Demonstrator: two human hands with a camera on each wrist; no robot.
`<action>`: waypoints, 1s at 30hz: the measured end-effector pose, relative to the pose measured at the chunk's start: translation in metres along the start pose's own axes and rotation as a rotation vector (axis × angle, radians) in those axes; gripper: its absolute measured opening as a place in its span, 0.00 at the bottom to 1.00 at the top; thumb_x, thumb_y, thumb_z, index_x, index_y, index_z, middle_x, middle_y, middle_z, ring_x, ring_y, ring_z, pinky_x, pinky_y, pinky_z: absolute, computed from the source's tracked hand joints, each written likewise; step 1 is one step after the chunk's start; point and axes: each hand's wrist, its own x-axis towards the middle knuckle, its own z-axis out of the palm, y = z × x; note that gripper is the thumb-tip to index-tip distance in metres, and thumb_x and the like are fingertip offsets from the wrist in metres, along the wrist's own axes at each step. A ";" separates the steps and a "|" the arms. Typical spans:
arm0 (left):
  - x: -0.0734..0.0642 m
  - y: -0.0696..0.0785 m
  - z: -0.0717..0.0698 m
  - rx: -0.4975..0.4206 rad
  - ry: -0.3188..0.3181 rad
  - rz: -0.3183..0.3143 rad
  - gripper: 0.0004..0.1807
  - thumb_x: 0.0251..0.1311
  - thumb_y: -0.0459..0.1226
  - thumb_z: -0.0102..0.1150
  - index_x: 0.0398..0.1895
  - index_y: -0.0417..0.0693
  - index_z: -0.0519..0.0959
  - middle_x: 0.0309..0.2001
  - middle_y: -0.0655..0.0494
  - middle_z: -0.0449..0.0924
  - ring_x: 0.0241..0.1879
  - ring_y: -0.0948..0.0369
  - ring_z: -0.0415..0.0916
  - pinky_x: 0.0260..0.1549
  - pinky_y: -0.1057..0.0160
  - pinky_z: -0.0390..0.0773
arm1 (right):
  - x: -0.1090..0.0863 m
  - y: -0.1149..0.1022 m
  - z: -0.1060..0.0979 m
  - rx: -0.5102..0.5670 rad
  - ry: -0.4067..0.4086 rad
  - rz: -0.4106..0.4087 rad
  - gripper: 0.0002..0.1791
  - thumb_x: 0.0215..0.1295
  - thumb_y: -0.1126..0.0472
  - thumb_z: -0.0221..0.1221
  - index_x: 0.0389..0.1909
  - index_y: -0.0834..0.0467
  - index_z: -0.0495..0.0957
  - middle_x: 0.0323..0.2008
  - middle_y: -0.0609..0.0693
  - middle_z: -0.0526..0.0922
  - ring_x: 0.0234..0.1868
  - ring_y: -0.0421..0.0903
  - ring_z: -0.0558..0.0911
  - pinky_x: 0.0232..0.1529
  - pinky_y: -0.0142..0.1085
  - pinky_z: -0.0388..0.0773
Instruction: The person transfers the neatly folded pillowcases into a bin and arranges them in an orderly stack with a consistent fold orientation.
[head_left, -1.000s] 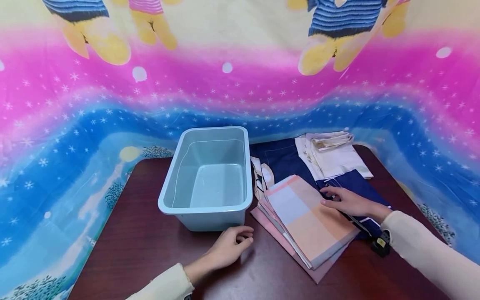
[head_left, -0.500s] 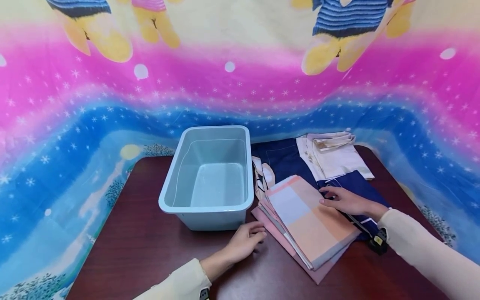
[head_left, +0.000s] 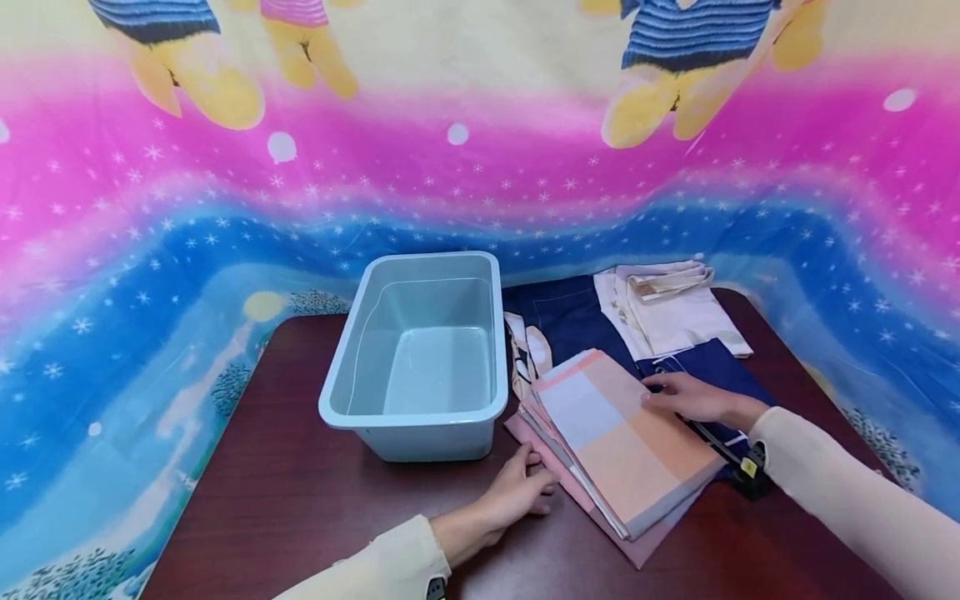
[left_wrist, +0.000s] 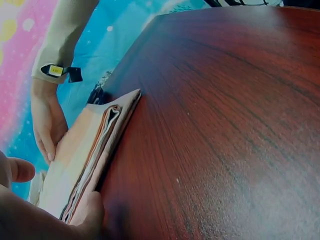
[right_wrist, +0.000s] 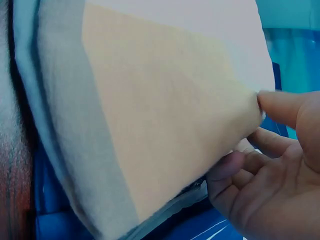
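Observation:
A folded cloth with peach, white and orange checks (head_left: 615,433) lies in a flat stack at the table's right, over a pink folded cloth (head_left: 637,550). My right hand (head_left: 690,396) pinches the checked cloth's right edge. In the right wrist view the thumb (right_wrist: 280,106) is against the top edge and the other fingers are curled under it. At the stack's left edge is my left hand (head_left: 513,492), its fingers loosely bent and its fingertips by the pink cloth; whether they touch it is unclear. In the left wrist view its thumb (left_wrist: 92,215) stands beside the stack's layered edge (left_wrist: 97,155).
A light blue plastic tub (head_left: 420,421) stands left of the stack, with nothing inside. Behind the stack lie dark blue folded cloth (head_left: 566,308) and white folded cloth (head_left: 690,312). Another dark blue cloth (head_left: 720,367) is under my right hand. A patterned curtain (head_left: 465,183) hangs behind the brown table (head_left: 277,467).
My left hand has moved right, from in front of the tub to the stack's left edge. The right hand has stayed at the checked cloth's right edge, and the cloths lie as before.

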 end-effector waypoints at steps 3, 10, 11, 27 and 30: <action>0.000 0.000 0.000 0.031 0.015 0.003 0.45 0.65 0.38 0.57 0.79 0.30 0.46 0.70 0.37 0.64 0.55 0.51 0.80 0.44 0.54 0.85 | 0.002 -0.002 0.001 0.032 0.009 -0.010 0.30 0.79 0.54 0.51 0.69 0.74 0.63 0.47 0.63 0.84 0.42 0.48 0.84 0.40 0.41 0.82; 0.001 0.000 0.004 -0.068 0.035 -0.025 0.46 0.64 0.37 0.55 0.77 0.25 0.44 0.61 0.38 0.75 0.51 0.52 0.81 0.45 0.55 0.84 | 0.002 -0.002 0.005 0.023 0.049 -0.037 0.16 0.78 0.61 0.51 0.55 0.70 0.74 0.33 0.53 0.81 0.31 0.45 0.78 0.31 0.38 0.75; 0.002 0.001 0.005 -0.110 0.041 -0.032 0.46 0.64 0.37 0.55 0.77 0.25 0.44 0.60 0.38 0.76 0.51 0.52 0.81 0.45 0.56 0.84 | 0.002 -0.002 0.006 0.018 0.056 -0.038 0.15 0.77 0.62 0.51 0.54 0.70 0.74 0.32 0.53 0.80 0.30 0.44 0.77 0.30 0.37 0.74; 0.030 0.005 0.017 -0.282 0.066 -0.034 0.38 0.63 0.40 0.56 0.75 0.40 0.58 0.56 0.45 0.77 0.50 0.56 0.76 0.42 0.62 0.78 | 0.005 0.003 0.008 0.087 0.024 -0.034 0.15 0.77 0.62 0.53 0.53 0.69 0.73 0.26 0.48 0.78 0.24 0.42 0.76 0.26 0.36 0.74; 0.032 0.003 0.019 -0.265 0.072 -0.006 0.44 0.61 0.37 0.58 0.78 0.41 0.50 0.62 0.40 0.73 0.48 0.57 0.78 0.44 0.58 0.82 | 0.005 0.004 0.008 0.157 -0.034 -0.031 0.17 0.76 0.61 0.54 0.56 0.69 0.71 0.24 0.47 0.76 0.24 0.42 0.75 0.27 0.36 0.75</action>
